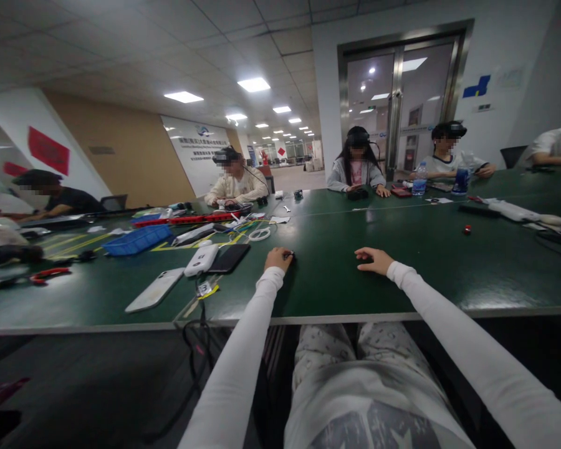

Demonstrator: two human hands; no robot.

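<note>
My left hand [277, 259] rests at the green table [327, 287], its fingers closed around a small dark object [291, 254] that is mostly hidden, so I cannot make out its kind. To the right, my right hand [375, 260] is held low over the tabletop with thumb and fingers apart and nothing between them. Left of my left hand lie a black flat case [230, 258], a white power bank [202, 259] and a white phone [155, 290].
A blue tray [138, 241], a coiled white cable [260, 234] and tools lie to the left. A small red object [467, 229] is on the right, with a water bottle [419, 179] farther back. Several people sit around the table. Cables [201, 340] hang over the near edge.
</note>
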